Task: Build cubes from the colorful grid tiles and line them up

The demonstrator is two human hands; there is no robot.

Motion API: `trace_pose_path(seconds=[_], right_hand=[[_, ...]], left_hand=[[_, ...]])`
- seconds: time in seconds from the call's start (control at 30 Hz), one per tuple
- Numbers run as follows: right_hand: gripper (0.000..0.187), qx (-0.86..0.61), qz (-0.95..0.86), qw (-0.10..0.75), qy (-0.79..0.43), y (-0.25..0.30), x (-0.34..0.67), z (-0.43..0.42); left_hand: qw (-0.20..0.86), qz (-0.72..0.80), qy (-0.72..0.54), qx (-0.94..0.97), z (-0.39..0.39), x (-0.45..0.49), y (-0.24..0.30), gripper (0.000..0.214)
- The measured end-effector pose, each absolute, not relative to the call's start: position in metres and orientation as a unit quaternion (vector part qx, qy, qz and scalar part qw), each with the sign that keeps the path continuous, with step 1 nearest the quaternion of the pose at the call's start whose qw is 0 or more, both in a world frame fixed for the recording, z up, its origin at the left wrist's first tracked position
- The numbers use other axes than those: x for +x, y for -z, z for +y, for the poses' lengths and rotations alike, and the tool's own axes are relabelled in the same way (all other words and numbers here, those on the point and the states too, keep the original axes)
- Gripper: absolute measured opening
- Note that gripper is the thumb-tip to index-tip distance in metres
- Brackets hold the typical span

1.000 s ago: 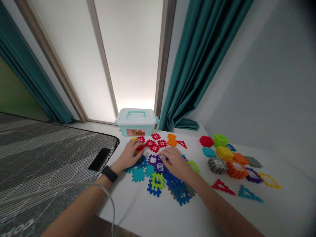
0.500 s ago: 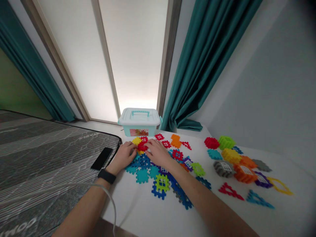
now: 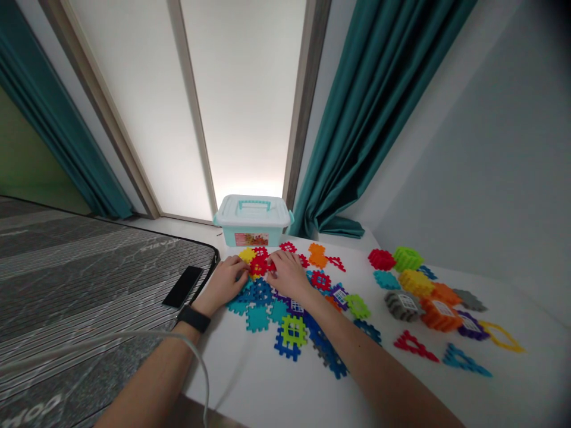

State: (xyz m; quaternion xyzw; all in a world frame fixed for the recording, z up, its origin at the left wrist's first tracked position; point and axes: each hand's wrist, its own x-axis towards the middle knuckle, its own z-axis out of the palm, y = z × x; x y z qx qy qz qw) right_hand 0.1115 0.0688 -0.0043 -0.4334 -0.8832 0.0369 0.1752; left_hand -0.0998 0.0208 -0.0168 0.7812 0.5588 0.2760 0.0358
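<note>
On a white table (image 3: 267,380) lies a spread of coloured interlocking plastic tiles (image 3: 285,330). My left hand (image 3: 226,279) and my right hand (image 3: 288,273) meet at the far side of the spread, over a red tile (image 3: 257,266) beside a yellow tile (image 3: 245,255). The fingers of both hands are curled and pinch the red tile from left and right. A black watch sits on my left wrist. Blue and teal tiles (image 3: 256,294) lie just under the hands.
A pale teal lidded box (image 3: 253,219) stands at the table's far edge. Assembled tile cubes (image 3: 417,282) and loose triangles (image 3: 414,346) lie at the right. A black phone (image 3: 182,286) rests on the striped grey mat (image 3: 89,285) at the left. Teal curtains hang behind.
My right hand has moved from the purple tiles in the middle up and left to the red tile, meeting my left hand. The view shifted slightly.
</note>
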Motion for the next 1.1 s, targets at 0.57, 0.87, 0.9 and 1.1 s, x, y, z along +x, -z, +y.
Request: trace_pose_path(seconds=[0.57,0.87,0.9,1.1], right_hand=[[0.058,-0.355,-0.876,0.319,-0.076,-0.018,0.213,0.006],[0.063,-0.386,-0.838,0.376,-0.082,-0.003,0.251,0.002],[0.063,-0.387,-0.836,0.379,-0.083,-0.001,0.253,0.001],[0.058,-0.402,-0.823,0.386,-0.114,0.007,0.252,-0.01]], left_hand=[[0.051,0.409,-0.288,0.864,0.013,-0.016,-0.023,0.053],[0.058,0.364,-0.3,0.88,0.023,0.023,-0.021,0.051],[0.059,0.363,-0.307,0.878,0.022,0.024,-0.017,0.049],[0.077,0.362,-0.33,0.868,0.014,0.028,0.002,0.035]])
